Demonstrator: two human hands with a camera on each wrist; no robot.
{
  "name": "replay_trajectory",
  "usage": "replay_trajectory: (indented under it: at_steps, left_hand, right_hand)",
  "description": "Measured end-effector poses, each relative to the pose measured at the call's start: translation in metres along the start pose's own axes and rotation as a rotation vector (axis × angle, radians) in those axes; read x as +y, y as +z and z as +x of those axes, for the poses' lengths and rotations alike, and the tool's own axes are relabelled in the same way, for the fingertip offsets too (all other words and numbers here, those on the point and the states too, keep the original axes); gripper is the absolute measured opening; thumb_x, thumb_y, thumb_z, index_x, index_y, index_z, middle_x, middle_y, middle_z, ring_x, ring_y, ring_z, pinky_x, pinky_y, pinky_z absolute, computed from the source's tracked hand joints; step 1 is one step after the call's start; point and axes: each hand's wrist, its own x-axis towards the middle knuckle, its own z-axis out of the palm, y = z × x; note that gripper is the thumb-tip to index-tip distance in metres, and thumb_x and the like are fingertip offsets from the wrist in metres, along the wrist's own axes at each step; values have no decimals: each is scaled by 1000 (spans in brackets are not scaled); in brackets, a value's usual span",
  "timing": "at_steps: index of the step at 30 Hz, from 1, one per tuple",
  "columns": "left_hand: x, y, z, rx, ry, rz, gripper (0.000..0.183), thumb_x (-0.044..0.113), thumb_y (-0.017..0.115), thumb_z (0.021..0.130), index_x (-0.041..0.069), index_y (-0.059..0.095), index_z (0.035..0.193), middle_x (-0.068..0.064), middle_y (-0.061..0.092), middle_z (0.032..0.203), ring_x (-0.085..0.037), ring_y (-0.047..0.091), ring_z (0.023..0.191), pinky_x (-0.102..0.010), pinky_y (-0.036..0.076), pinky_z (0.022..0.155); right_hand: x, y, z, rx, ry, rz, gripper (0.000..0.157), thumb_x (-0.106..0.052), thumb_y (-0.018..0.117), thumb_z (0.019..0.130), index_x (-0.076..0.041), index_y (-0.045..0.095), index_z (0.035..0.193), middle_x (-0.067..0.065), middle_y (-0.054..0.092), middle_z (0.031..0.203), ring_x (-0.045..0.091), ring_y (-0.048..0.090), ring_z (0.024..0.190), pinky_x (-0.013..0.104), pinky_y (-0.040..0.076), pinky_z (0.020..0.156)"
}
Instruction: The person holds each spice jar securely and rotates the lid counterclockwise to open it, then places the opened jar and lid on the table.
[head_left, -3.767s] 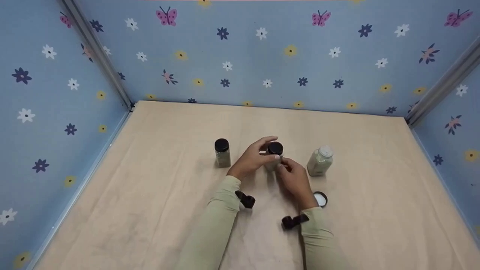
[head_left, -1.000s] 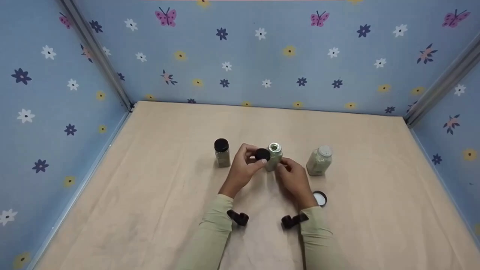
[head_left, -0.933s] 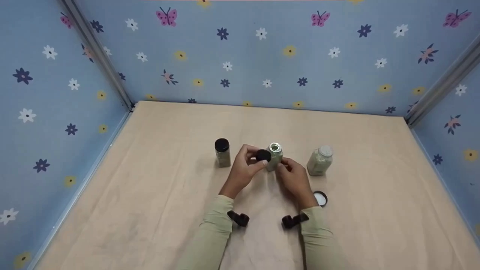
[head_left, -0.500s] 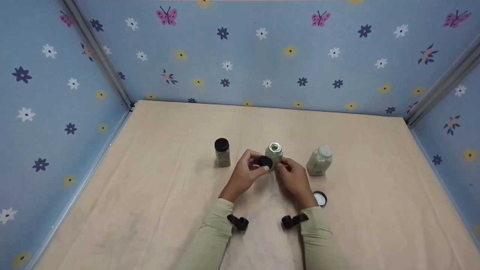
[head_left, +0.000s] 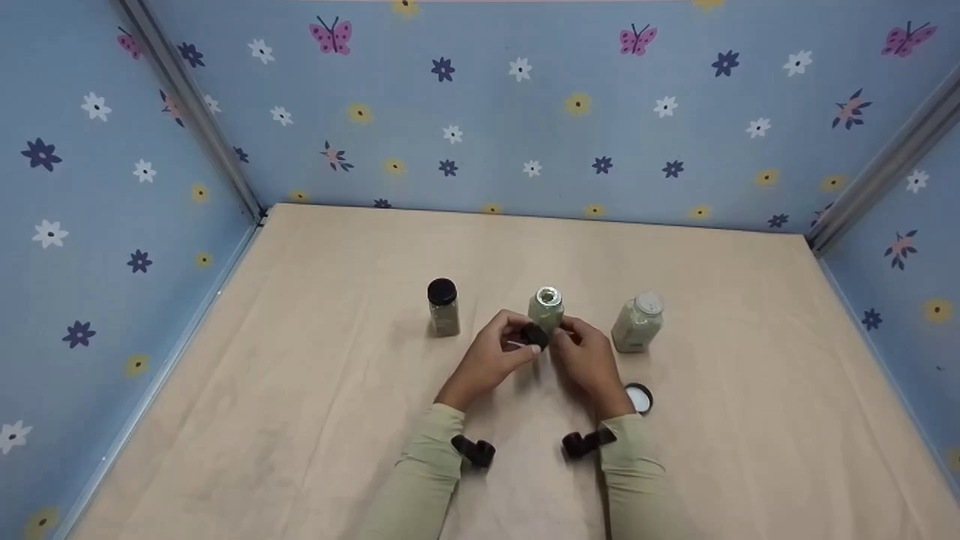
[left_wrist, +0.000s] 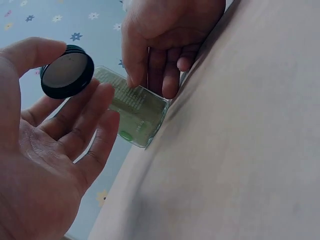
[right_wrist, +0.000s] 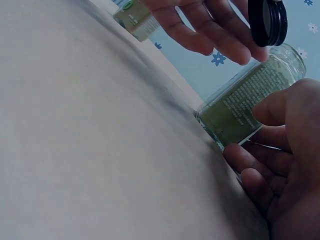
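Note:
My left hand [head_left: 486, 361] pinches a black screw cap [head_left: 534, 336] just in front of the middle spice jar. The cap is tilted, and its pale inner side [left_wrist: 67, 71] shows in the left wrist view. The middle glass spice jar [head_left: 545, 307] stands upright and uncapped, with green powder inside and a shiny ring round its mouth. Low on its right side, my right hand [head_left: 589, 360] holds it between thumb and fingers. Printed text on the jar [right_wrist: 235, 110] is visible in the right wrist view.
To the left stands a spice jar with a black lid [head_left: 443, 307]. A jar with a white perforated top [head_left: 637, 324] is on the right. Beside the right wrist, a loose black cap [head_left: 649, 399] lies with its white liner up. Flowered blue panels [head_left: 480, 97] border the table.
The cap has come off the middle jar in my left hand, first to the jar's left, then down toward me while tilting. My right hand and the jar have stayed put.

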Motion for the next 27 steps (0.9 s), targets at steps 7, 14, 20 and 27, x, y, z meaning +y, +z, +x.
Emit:
replay_trajectory:
  at_steps: [7,14,20,27]
  left_hand:
    - [-3,0,0,-36,7,23,36,5,65,84,-3,51,116,-15,59,108,-26,57,100,-42,46,87]
    - [-2,1,-1,-65,16,68,36,5,65,84,-3,52,117,-19,58,110,-28,57,100,-44,45,87]
    - [-3,4,-1,-112,-4,149,38,6,64,85,-3,52,119,-14,59,110,-26,58,99,-45,45,88]
    - [-29,8,6,-147,24,288,39,12,66,83,8,56,121,-4,58,111,-19,59,95,-39,47,85]
  right_hand:
    - [-1,0,-1,10,-3,-7,32,-31,55,90,-18,64,118,-2,64,104,15,57,93,34,44,85]
    - [0,0,0,10,-8,-11,33,-31,56,90,-16,64,117,0,65,104,16,58,93,35,44,85]
    - [-1,0,0,11,-6,-12,33,-30,56,90,-15,63,119,1,65,106,17,58,96,36,44,88]
    - [0,-1,0,11,-36,0,30,-27,57,91,-13,64,117,3,66,104,17,59,95,36,44,86]
